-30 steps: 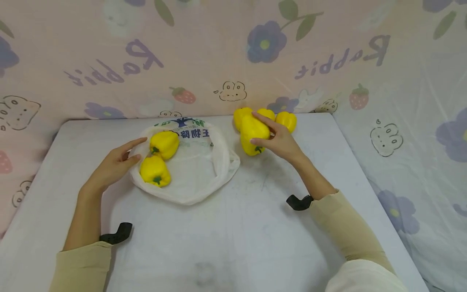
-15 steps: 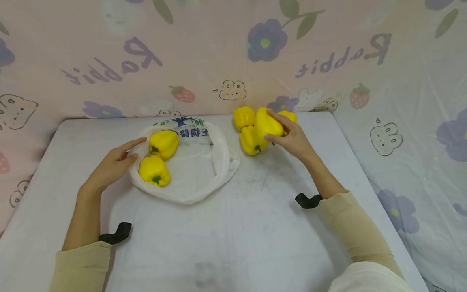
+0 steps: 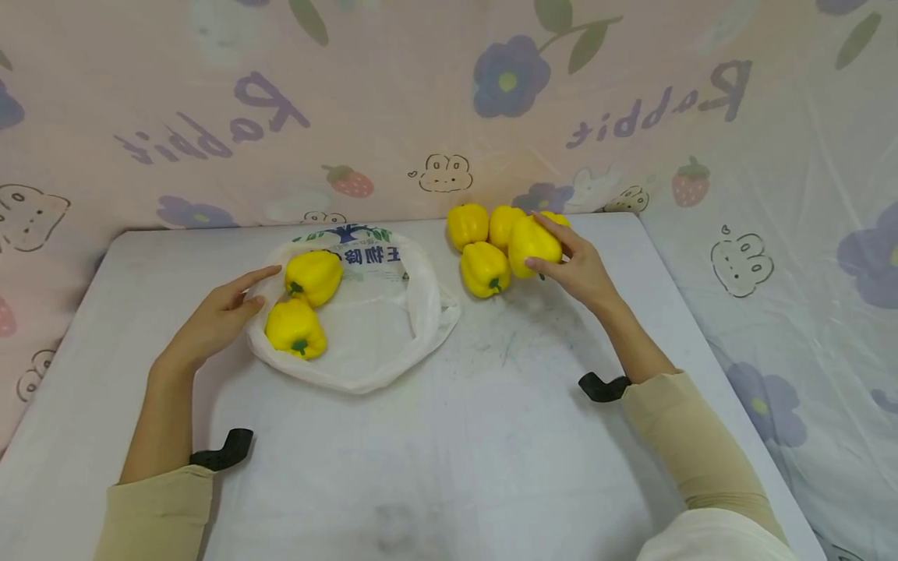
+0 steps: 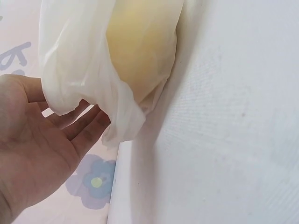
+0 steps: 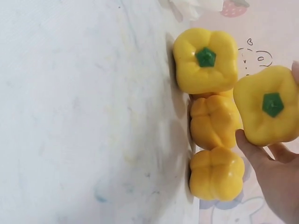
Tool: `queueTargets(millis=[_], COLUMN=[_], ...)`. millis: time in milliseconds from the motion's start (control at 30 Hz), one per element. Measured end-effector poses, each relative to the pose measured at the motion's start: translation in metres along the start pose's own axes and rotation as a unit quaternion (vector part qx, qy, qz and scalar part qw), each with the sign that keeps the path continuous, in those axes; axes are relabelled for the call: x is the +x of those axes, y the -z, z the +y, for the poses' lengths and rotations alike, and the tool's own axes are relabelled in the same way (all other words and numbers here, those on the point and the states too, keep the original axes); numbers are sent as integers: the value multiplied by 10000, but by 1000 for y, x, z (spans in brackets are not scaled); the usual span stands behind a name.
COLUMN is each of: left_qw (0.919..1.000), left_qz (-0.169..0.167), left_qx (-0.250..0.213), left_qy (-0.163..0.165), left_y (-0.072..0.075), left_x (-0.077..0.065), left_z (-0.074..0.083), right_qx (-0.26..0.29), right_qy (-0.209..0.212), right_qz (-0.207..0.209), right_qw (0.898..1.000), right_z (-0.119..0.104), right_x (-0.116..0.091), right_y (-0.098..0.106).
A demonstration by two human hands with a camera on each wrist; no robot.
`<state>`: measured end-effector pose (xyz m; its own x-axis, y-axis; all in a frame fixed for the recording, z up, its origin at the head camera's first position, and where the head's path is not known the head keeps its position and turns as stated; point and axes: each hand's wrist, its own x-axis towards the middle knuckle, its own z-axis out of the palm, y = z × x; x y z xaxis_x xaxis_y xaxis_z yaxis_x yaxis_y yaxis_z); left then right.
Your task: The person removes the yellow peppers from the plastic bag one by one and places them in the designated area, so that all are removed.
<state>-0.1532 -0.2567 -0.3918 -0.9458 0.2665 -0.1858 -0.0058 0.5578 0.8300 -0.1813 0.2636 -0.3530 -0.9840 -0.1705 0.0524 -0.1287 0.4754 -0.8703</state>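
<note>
My right hand grips a yellow bell pepper between thumb and fingers. In the right wrist view this held pepper is raised above the others, its green stem end facing the camera. On the far side of the table are more yellow bell peppers, one of them a front pepper with its stem toward me. To the left stands a white plastic bag with its mouth wide and two yellow peppers inside. My left hand holds the bag's left edge, its fingers partly behind the plastic.
A white table carries everything. Behind it hangs a patterned cloth with flowers and rabbits, close to the table's back edge. Each wrist wears a black mount, the right mount jutting inward.
My right hand has moved a pepper rightward from above the front pepper, then lower, near the back right peppers. The left hand and bag stay nearly still.
</note>
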Motion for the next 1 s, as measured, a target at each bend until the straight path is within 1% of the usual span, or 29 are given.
queueTargets(millis=[167, 333, 500, 700, 833, 1000], left_qw=[9999, 9999, 9999, 9998, 9997, 9998], left_qz=[-29, -47, -44, -53, -33, -41], left_qx=[5, 25, 64, 24, 70, 90], left_qy=[113, 132, 146, 178, 211, 170], left_y=[0, -1, -3, -5, -5, -5], left_x=[0, 0, 0, -1, -1, 0], left_z=[1, 0, 0, -4, -4, -3], right_qx=[-101, 13, 96, 15, 39, -2], right_qy=[-77, -171, -356, -647, -671, -681], right_qz=[-31, -20, -44, -282, -424, -410], right_qw=[9999, 9999, 9993, 9975, 9968, 9968], right_z=[1, 4, 7, 15, 20, 22], right_x=[-2, -3, -5, -7, -7, -8], right_y=[-2, -3, -1, -2, -6, -12])
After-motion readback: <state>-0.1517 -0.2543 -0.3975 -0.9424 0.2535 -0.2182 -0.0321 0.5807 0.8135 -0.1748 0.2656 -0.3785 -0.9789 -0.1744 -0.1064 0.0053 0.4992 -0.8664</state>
